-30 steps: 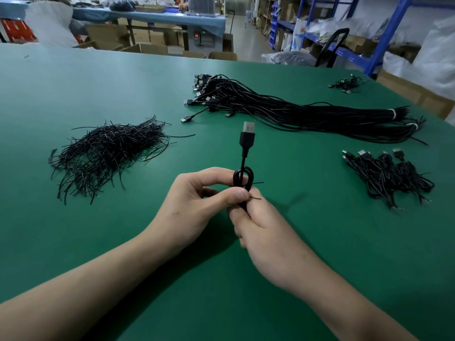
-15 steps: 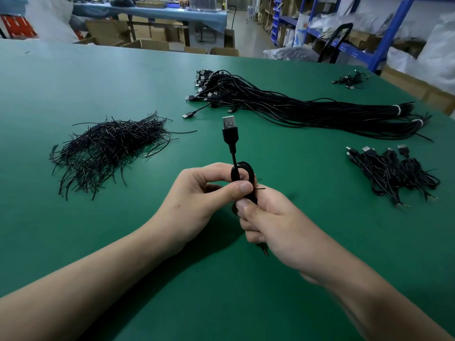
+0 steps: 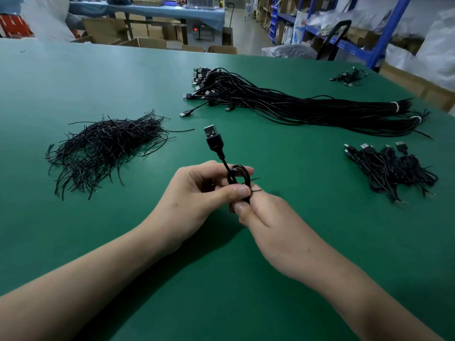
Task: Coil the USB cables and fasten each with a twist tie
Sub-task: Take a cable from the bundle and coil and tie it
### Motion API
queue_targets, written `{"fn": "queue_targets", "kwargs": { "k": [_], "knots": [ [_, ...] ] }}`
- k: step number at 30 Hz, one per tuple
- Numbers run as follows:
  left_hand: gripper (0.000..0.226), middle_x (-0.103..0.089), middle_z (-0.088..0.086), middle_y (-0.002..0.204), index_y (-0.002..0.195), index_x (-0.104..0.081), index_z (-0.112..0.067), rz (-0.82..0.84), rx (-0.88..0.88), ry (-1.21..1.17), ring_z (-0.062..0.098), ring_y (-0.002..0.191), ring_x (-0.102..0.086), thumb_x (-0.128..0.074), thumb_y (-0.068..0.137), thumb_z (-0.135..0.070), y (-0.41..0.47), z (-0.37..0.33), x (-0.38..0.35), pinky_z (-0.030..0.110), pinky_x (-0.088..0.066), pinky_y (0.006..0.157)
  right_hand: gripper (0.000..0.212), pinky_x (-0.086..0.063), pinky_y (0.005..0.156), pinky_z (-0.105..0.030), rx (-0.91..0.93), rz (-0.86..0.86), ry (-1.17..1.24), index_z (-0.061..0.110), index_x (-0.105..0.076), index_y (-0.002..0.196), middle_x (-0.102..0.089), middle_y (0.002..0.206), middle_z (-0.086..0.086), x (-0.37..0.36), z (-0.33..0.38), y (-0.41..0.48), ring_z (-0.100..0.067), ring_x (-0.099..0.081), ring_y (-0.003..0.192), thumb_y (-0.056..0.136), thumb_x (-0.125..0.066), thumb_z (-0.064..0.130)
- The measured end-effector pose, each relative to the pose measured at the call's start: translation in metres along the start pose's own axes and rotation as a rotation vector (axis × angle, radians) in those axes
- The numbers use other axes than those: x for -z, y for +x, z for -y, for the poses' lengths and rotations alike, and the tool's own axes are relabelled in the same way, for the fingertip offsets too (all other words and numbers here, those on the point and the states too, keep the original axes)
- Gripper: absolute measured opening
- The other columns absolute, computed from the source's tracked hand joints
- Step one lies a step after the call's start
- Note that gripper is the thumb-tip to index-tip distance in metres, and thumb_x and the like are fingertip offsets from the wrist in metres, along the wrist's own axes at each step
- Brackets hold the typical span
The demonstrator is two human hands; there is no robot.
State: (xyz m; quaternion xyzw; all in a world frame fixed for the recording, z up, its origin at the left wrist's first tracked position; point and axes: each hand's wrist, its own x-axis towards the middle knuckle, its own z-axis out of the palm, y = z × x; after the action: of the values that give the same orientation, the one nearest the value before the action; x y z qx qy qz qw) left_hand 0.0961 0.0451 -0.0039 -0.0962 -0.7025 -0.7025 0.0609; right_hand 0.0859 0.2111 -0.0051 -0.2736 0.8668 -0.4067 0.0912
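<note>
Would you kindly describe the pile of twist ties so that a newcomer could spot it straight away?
Start at the green table. On its left side lies the pile of twist ties, a loose heap of short, thin black strands. Unlike the long cable bundle at the back and the small heap of coiled cables on the right, its pieces carry no USB plugs.

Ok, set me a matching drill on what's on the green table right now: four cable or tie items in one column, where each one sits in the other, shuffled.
Things
1. pile of twist ties
2. bundle of straight cables
3. heap of coiled cables
4. coiled cable, plug up

Places
A. held between left hand and right hand
B. right side of the table, near
C. left side of the table
D. far side, white bands at one end

Pairs: 1-C, 2-D, 3-B, 4-A
</note>
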Motion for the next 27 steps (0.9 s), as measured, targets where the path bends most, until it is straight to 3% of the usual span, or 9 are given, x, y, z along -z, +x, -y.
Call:
{"fn": "queue_targets", "kwargs": {
  "k": [3, 5, 8, 11, 14, 20, 27],
  "knots": [
    [0.027, -0.070, 0.024, 0.093, 0.092, -0.078, -0.003, 0.051, 0.027, -0.029, 0.015, 0.088, -0.068, -0.077, 0.071, -0.019, 0.001, 0.003, 0.004, 0.020, -0.055, 0.078, 0.018, -0.049, 0.068, -0.038, 0.000, 0.027, 0.041, 0.043, -0.048, 0.084, -0.055, 0.075, 0.020, -0.001, -0.002, 0.001, -0.003, -0.049, 0.067, 0.097, -0.035, 0.045],
    [0.011, -0.062, 0.024, 0.083, 0.087, -0.080, -0.014, 0.082, 0.018, -0.013, 0.022, 0.078, -0.063, -0.081, 0.076, -0.018, 0.003, 0.001, 0.005, 0.024, -0.054, 0.073, 0.017, -0.040, 0.060, -0.031, -0.032, 0.083, 0.209, 0.044, -0.051, 0.085, -0.050, 0.068, 0.022, -0.002, -0.004, 0.002, -0.002, -0.042, 0.061, 0.095, -0.037, 0.044],
    [0.003, -0.060, 0.011, 0.073, 0.082, -0.076, -0.017, 0.123, -0.034, -0.002, 0.018, 0.065, -0.056, -0.073, 0.082, -0.018, 0.005, 0.000, 0.007, 0.024, -0.048, 0.067, 0.017, -0.030, 0.049, -0.015, -0.076, 0.162, 0.470, 0.029, -0.054, 0.091, -0.042, 0.059, 0.019, 0.001, -0.003, 0.004, -0.001, -0.033, 0.050, 0.104, -0.042, 0.031],
    [0.008, -0.057, 0.011, 0.072, 0.081, -0.072, -0.018, 0.137, -0.071, 0.008, 0.013, 0.063, -0.052, -0.068, 0.088, -0.016, 0.005, 0.000, 0.009, 0.021, -0.046, 0.068, 0.016, -0.021, 0.046, -0.017, -0.162, 0.241, 0.804, 0.017, -0.056, 0.095, -0.041, 0.064, 0.011, 0.007, 0.000, 0.004, -0.006, -0.026, 0.051, 0.095, -0.046, 0.030],
    [0.006, -0.054, 0.004, 0.068, 0.083, -0.072, -0.020, 0.123, -0.070, -0.031, 0.010, 0.063, -0.051, -0.068, 0.087, -0.021, 0.006, 0.001, 0.010, 0.019, -0.045, 0.071, 0.020, -0.025, 0.049, -0.023, -0.173, 0.294, 1.036, 0.011, -0.060, 0.101, -0.045, 0.072, 0.003, 0.009, 0.000, 0.002, -0.010, -0.029, 0.057, 0.098, -0.051, 0.029],
    [0.003, -0.055, -0.004, 0.063, 0.089, -0.073, -0.024, 0.114, -0.033, -0.142, 0.012, 0.064, -0.053, -0.072, 0.086, -0.025, 0.006, 0.006, 0.012, 0.019, -0.047, 0.072, 0.035, -0.040, 0.053, -0.024, -0.153, 0.370, 1.205, 0.008, -0.060, 0.113, -0.054, 0.078, -0.003, 0.009, -0.004, 0.000, -0.012, -0.040, 0.058, 0.103, -0.044, 0.037],
    [0.010, -0.071, -0.004, 0.077, 0.086, -0.078, -0.021, 0.023, -0.032, -0.096, 0.011, 0.072, -0.064, -0.078, 0.077, -0.015, 0.006, 0.006, 0.010, 0.025, -0.053, 0.076, 0.029, -0.021, 0.044, -0.017, -0.131, 0.214, 0.989, 0.019, -0.054, 0.088, -0.032, 0.065, 0.008, 0.003, -0.003, 0.002, -0.007, -0.020, 0.053, 0.107, -0.039, 0.035]
  ]
}}
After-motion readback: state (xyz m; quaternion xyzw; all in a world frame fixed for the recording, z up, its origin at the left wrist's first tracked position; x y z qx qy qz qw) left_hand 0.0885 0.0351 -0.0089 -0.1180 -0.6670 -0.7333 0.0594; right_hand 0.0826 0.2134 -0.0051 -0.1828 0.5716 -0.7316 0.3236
